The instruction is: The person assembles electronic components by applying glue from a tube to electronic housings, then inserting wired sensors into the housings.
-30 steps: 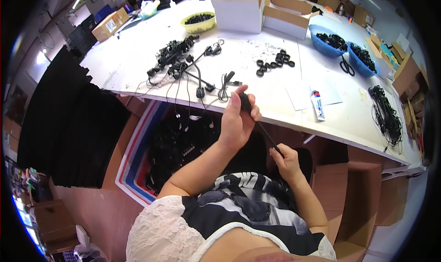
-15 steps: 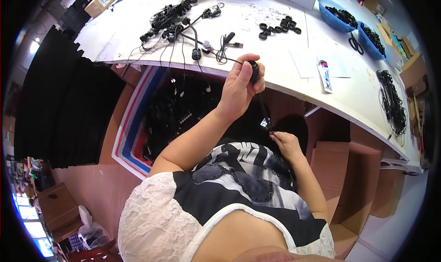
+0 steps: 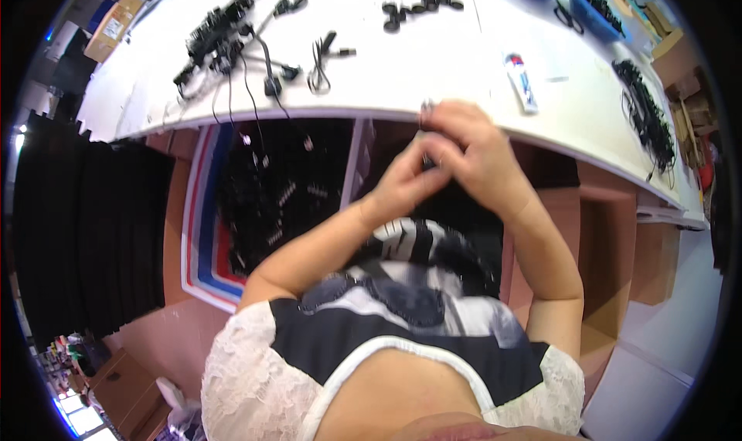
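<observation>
My left hand (image 3: 408, 180) and my right hand (image 3: 481, 153) meet in front of my lap, just below the table's front edge. Fingers of both are curled and blurred by motion. Between them shows a small black part (image 3: 427, 162), pinched by the left hand; most of it is hidden. A small shiny piece (image 3: 427, 107) pokes out at the right fingertips, too smeared to name. Closest on the table lies a coiled black cable (image 3: 318, 66) with a plug. Further left, a pile of black cabled parts (image 3: 220, 39) has thin wires dangling over the edge.
Black ring-shaped caps (image 3: 421, 4) lie at the far side of the white table (image 3: 417, 70). A glue-like tube (image 3: 521, 84), scissors (image 3: 568, 16), blue bins (image 3: 599, 12) and a cable bundle (image 3: 645, 116) are rightward. Below left stands a striped bag (image 3: 202, 209); at right, a cardboard box (image 3: 607, 232).
My right hand has come up from my lap to meet the left, which has lowered slightly. The black rod hanging from the left hand no longer shows. The view has shifted.
</observation>
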`<control>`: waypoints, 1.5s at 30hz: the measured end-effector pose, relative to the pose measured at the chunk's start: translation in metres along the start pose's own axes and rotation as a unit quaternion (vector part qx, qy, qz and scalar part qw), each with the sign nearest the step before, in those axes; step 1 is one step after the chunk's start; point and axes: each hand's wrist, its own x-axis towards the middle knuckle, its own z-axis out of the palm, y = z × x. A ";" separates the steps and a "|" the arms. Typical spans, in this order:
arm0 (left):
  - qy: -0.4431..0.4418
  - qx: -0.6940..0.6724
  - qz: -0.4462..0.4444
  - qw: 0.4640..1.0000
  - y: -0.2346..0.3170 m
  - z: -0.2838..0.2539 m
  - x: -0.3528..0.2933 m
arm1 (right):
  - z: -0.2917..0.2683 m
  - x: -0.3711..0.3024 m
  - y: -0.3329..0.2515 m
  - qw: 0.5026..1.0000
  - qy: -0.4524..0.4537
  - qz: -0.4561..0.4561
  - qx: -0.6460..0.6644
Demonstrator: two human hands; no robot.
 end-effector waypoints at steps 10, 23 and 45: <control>-0.034 -0.077 -0.033 0.996 -0.035 -0.007 -0.022 | 0.025 -0.028 0.012 0.977 -0.008 0.108 0.182; -0.028 -0.054 -0.043 0.997 -0.012 -0.029 -0.005 | 0.000 -0.011 0.019 0.884 0.006 0.268 0.383; 0.072 0.102 -0.135 0.983 0.054 -0.047 -0.004 | 0.001 -0.010 -0.008 0.967 -0.136 0.204 0.074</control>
